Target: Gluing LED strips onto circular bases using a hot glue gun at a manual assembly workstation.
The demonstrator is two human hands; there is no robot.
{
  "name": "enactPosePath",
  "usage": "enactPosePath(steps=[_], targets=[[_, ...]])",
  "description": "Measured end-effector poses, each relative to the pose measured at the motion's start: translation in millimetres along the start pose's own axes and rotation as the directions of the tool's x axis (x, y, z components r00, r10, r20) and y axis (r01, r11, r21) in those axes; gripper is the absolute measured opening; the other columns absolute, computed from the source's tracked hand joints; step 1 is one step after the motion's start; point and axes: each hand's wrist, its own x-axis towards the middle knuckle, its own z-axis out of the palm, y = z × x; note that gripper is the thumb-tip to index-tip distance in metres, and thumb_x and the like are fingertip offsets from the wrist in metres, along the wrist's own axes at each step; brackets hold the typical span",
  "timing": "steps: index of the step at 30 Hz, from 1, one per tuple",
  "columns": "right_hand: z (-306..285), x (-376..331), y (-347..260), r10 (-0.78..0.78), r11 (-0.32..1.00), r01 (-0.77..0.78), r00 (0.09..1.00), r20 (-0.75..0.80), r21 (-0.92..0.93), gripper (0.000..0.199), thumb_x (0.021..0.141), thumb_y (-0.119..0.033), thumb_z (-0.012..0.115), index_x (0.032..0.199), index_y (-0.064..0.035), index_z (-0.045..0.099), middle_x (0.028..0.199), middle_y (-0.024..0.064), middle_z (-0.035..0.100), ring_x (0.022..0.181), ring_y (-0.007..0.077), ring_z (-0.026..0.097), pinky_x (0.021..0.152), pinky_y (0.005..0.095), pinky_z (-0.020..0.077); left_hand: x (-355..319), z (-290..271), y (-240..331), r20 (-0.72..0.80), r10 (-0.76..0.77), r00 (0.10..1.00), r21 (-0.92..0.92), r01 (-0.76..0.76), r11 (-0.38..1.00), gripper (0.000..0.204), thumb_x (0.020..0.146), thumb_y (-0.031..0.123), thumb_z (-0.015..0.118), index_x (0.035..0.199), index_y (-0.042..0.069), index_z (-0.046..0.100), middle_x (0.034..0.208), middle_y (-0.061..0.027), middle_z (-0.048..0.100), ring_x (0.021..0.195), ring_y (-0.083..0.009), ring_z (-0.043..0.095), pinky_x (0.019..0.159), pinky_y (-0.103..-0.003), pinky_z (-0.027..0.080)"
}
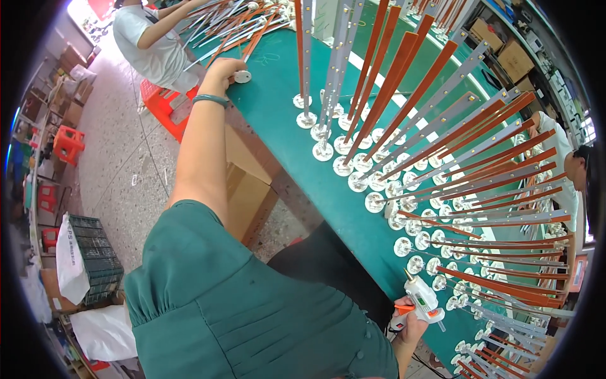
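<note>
My left hand (223, 71) is stretched out to the table's far left edge, its fingers closed on a small white round base (242, 76). Whether a strip is joined to that base, I cannot make out. Low on the right, my right hand (410, 330) grips a white hot glue gun (419, 293) with an orange trigger, its nozzle pointing up and away from me. Close to the nozzle stand several white round bases (415, 264). From these rise long strips, some brown (404, 79), others grey with small square LEDs (435, 120).
Loose strips (243, 28) lie heaped on the green table (284, 101) at the far left, beside a person in white (148, 47). A red stool (158, 104) and an open cardboard box (243, 196) stand left of the table. Another person (568, 177) is at the far right.
</note>
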Motion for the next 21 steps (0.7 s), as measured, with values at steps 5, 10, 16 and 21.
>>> enactPosePath(steps=[5,10,16,21], targets=[[-0.8,1.0,3.4,-0.067,0.997,0.065,0.996,0.056,0.040,0.063,0.084,-0.025,0.069,0.129,0.0101,0.044,0.097,0.0249,0.066,0.069,0.0217,0.063,0.062,0.0308,0.0517,-61.6,-16.3,-5.4,0.272,0.025,0.962,-0.280,0.055,0.958,0.046,0.078,0.004,0.065,0.123,0.000,0.062,0.085,0.0015,0.062,0.064,-0.0035,0.048,0.058,-0.021,0.043],[5.1,2.5,-2.4,-0.088,0.996,0.085,0.992,0.092,0.041,0.062,0.084,-0.022,0.068,0.131,0.0098,0.043,0.100,0.0257,0.065,0.072,0.0224,0.063,0.063,0.0310,0.0516,-122.8,-28.5,-23.9,0.300,0.227,0.927,-0.491,-0.054,0.869,0.036,0.086,0.004,0.063,0.122,0.001,0.062,0.087,0.0024,0.060,0.061,-0.0026,0.046,0.058,-0.018,0.040],[-5.8,-1.6,11.3,-0.119,0.993,0.116,0.988,0.093,0.037,0.065,0.085,-0.028,0.070,0.131,0.0094,0.044,0.100,0.0249,0.066,0.071,0.0218,0.063,0.063,0.0304,0.0513,-254.4,6.8,-7.7,0.283,0.555,0.782,-0.366,-0.447,0.816,0.018,0.092,0.010,0.065,0.106,-0.001,0.068,0.086,-0.0014,0.066,0.078,-0.0061,0.060,0.070,-0.022,0.048],[4.0,-0.6,-0.2,-0.126,0.992,0.126,0.986,0.105,0.003,0.058,0.086,-0.028,0.071,0.125,0.0093,0.051,0.100,0.0221,0.067,0.072,0.0193,0.063,0.065,0.0297,0.0510,-329.6,45.0,6.1,0.492,0.608,0.623,-0.391,-0.466,0.794,0.013,0.092,0.006,0.064,0.100,-0.003,0.069,0.091,-0.0035,0.068,0.084,-0.0074,0.061,0.071,-0.022,0.048]])
